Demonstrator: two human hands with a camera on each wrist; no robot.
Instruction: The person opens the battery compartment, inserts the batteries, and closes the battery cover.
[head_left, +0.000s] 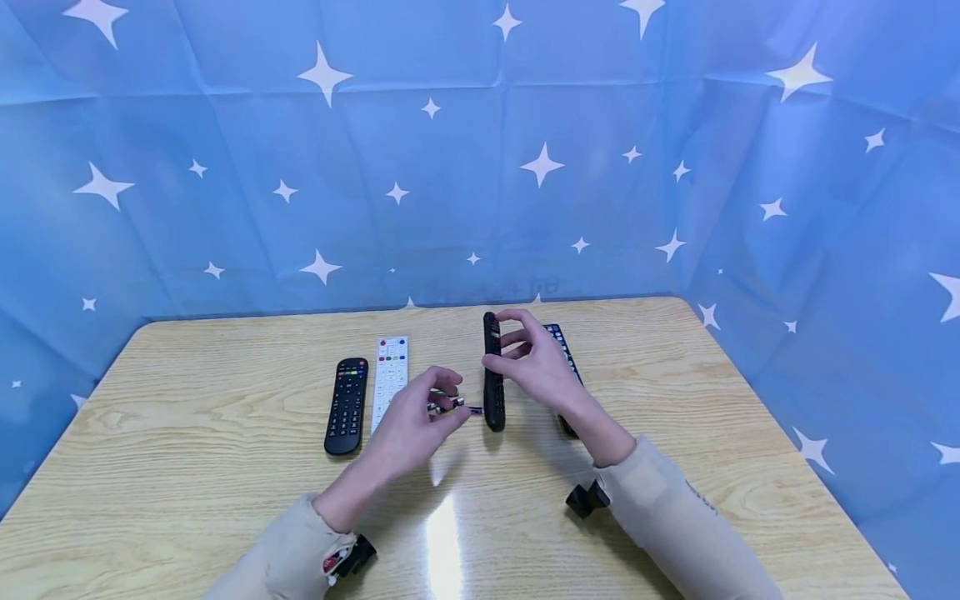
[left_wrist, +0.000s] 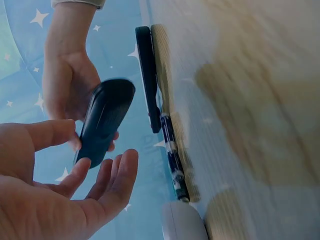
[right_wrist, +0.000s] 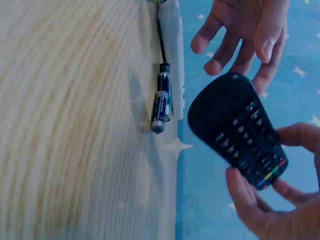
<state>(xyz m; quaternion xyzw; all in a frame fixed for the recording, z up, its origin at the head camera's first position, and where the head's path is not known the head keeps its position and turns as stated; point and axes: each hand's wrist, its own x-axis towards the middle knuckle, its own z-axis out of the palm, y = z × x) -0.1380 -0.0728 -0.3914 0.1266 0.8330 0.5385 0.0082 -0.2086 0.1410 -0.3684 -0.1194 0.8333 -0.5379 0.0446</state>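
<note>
My right hand pinches a black remote control between thumb and fingers, raised above the table. In the right wrist view, this remote shows its number keys and a row of coloured buttons. My left hand is beside its lower end with fingers loosely bent and nothing held. From the left wrist view, the remote's smooth back faces the left fingers. Dark batteries lie on the table below, partly covered by my left hand in the head view.
A black remote and a white remote lie to the left on the wooden table. Another dark remote lies partly hidden behind my right hand. A blue star-patterned cloth hangs behind and beside the table.
</note>
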